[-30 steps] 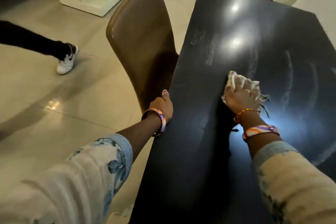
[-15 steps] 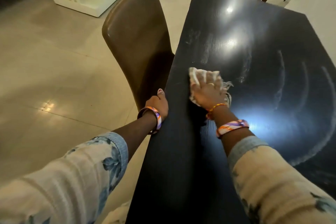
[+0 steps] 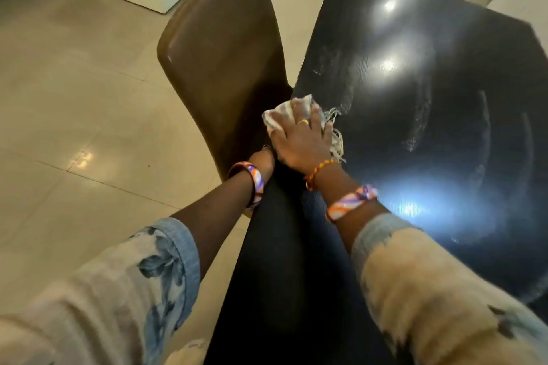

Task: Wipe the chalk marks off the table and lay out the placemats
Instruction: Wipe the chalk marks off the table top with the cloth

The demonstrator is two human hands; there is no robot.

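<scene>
Chalk marks (image 3: 421, 104): pale curved smears arcing across the far and right parts of the black table (image 3: 444, 62), with a fainter hazy patch near the left edge beyond the cloth; the near strip looks dark and free of chalk.
Cloth (image 3: 278, 115): a light, fringed rag lying flat at the table's left edge, just beside the brown chair (image 3: 219, 47).
Right hand (image 3: 299, 139): laid palm-down on the cloth, fingers straight and slightly spread, pressing it to the surface.
Left hand (image 3: 265, 161): at the table's left edge, just beside the right hand and largely hidden behind it; I cannot tell how its fingers lie.
Placemats: none in sight, so that part looks not yet begun.
Risk: with the cloth this close to the edge, one more push leftward could carry it off the table and onto the chair seat.
Risk: a dry, chalk-loaded rag may only spread the powder into haze, and the lamp glare on the gloss could hide leftover streaks.
</scene>
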